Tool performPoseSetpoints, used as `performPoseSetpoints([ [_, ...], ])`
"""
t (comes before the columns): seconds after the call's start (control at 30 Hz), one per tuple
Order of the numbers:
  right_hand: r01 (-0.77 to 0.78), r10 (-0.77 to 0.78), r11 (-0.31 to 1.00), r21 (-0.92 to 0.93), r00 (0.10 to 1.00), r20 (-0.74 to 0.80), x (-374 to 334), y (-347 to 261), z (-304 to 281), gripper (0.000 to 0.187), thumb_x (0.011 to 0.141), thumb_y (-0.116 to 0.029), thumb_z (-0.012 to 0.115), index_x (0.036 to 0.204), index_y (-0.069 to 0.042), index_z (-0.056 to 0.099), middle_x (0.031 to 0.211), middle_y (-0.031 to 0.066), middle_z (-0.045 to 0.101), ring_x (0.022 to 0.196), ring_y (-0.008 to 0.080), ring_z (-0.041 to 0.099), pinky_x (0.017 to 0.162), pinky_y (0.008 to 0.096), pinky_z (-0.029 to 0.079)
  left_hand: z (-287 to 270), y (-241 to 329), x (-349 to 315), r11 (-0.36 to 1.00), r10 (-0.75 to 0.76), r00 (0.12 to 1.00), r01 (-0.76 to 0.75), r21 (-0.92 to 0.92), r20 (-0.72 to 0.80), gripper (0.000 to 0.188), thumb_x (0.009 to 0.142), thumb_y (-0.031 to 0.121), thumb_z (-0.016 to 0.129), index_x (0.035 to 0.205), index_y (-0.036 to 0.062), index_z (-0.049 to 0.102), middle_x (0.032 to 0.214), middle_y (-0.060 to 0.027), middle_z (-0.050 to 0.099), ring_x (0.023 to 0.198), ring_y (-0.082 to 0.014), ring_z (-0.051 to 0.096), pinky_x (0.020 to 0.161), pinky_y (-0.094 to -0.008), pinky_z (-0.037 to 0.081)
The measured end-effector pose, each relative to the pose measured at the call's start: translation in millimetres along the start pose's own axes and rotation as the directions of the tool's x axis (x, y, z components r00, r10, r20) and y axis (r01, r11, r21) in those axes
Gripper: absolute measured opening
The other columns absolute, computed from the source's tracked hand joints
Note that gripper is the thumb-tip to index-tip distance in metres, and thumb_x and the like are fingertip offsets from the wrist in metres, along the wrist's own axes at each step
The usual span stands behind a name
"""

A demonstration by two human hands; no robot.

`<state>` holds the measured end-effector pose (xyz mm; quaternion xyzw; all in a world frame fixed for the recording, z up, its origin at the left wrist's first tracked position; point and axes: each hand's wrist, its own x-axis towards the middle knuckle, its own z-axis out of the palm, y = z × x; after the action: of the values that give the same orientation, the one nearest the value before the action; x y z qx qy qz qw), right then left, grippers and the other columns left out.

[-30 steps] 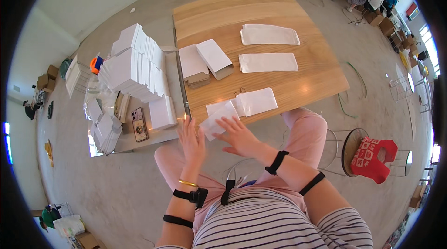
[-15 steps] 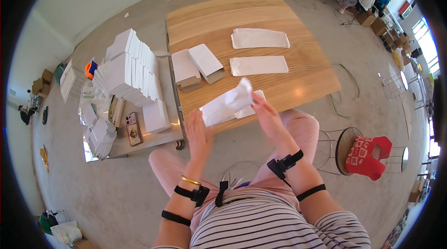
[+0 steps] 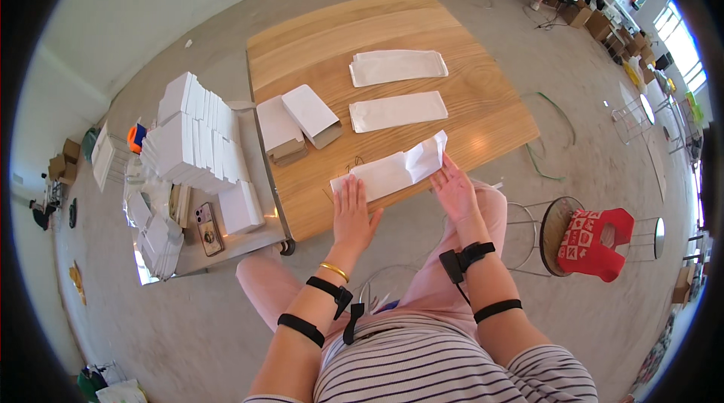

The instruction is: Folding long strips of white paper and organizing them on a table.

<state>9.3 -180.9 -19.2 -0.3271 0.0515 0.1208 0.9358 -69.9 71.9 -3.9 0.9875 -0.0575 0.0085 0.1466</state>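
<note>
A long white paper piece (image 3: 381, 177), which looks like a flat sheet or sleeve, lies at the table's near edge, its right end creased and raised. My left hand (image 3: 351, 213) rests flat on its left end, fingers spread. At the right end my right hand (image 3: 456, 193) touches the raised edge with outstretched fingers, palm partly turned up; no grip shows. Farther back lie two stacks of similar white paper, a nearer stack (image 3: 398, 111) and a farther stack (image 3: 398, 68). To their left are two white boxes, one flat (image 3: 277, 124) and one leaning on it (image 3: 311, 113).
The wooden table (image 3: 483, 94) adjoins a lower metal surface on the left with a tall stack of white boxes (image 3: 192, 139) and a phone (image 3: 208, 229). On a stool at right sits a red bag (image 3: 596, 243). Two people work at the far right.
The paper, lifted and bent before, now lies mostly flat on the table. My left hand has come down on its left end; my right hand stays by the other end. The view has shifted slightly.
</note>
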Motion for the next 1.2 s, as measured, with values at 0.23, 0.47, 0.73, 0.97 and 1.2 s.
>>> performPoseSetpoints([
  [0.23, -0.003, -0.189, 0.918, -0.398, 0.875, -0.445, 4, -9, -6, 0.046, 0.099, -0.027, 0.055, 0.138, -0.003, 0.052, 0.142, 0.0100, 0.052, 0.134, 0.0274, 0.044, 0.113, 0.0448, 0.033, 4, -2, -2, 1.000, 0.012, 1.000, -0.012, 0.014, 0.015, 0.081, 0.098, 0.046, 0.049, 0.154, -0.0050, 0.019, 0.162, -0.0233, 0.016, 0.151, -0.0384, 0.013, 0.122, -0.0509, 0.009],
  [0.47, 0.505, 0.055, -0.481, -0.717, 0.833, 0.550, -10, 50, 77, 0.061, 0.094, -0.042, 0.058, 0.145, -0.010, 0.045, 0.153, 0.0133, 0.039, 0.145, 0.0318, 0.030, 0.119, 0.0519, 0.022, 5, -6, -2, 0.998, -0.006, 0.999, 0.003, 0.068, 0.043, 0.085, 0.095, 0.045, 0.053, 0.155, -0.0020, 0.017, 0.163, -0.0213, 0.015, 0.151, -0.0368, 0.011, 0.122, -0.0505, 0.008],
  [0.73, 0.489, 0.208, -0.556, -0.672, 0.865, 0.457, -11, 79, 77, 0.074, 0.097, -0.056, 0.043, 0.155, -0.012, 0.030, 0.163, 0.0107, 0.022, 0.152, 0.0287, 0.015, 0.122, 0.0506, 0.010, 4, -1, -4, 1.000, -0.011, 1.000, 0.010, 0.029, 0.025, 0.088, 0.089, 0.041, 0.062, 0.155, 0.0012, 0.020, 0.162, -0.0197, 0.018, 0.151, -0.0348, 0.012, 0.123, -0.0501, 0.008],
  [0.97, 0.483, 0.227, -0.580, -0.656, 0.869, 0.439, -12, 79, 79, 0.075, 0.097, -0.056, 0.044, 0.156, -0.013, 0.026, 0.163, 0.0099, 0.021, 0.152, 0.0286, 0.014, 0.122, 0.0505, 0.009, 4, -8, -19, 1.000, -0.001, 1.000, 0.001, 0.029, -0.016, 0.091, 0.088, 0.037, 0.065, 0.156, 0.0014, 0.017, 0.162, -0.0216, 0.016, 0.151, -0.0384, 0.012, 0.121, -0.0538, 0.010],
  [1.2, 0.486, 0.213, -0.541, -0.687, 0.869, 0.447, -11, 79, 79, 0.072, 0.098, -0.052, 0.045, 0.157, -0.014, 0.024, 0.164, 0.0099, 0.019, 0.152, 0.0296, 0.014, 0.122, 0.0517, 0.009, -5, -13, -21, 0.949, -0.092, 0.985, 0.043, -0.312, -0.145, 0.090, 0.092, 0.040, 0.062, 0.155, -0.0017, 0.014, 0.162, -0.0229, 0.013, 0.152, -0.0370, 0.011, 0.121, -0.0538, 0.010],
])
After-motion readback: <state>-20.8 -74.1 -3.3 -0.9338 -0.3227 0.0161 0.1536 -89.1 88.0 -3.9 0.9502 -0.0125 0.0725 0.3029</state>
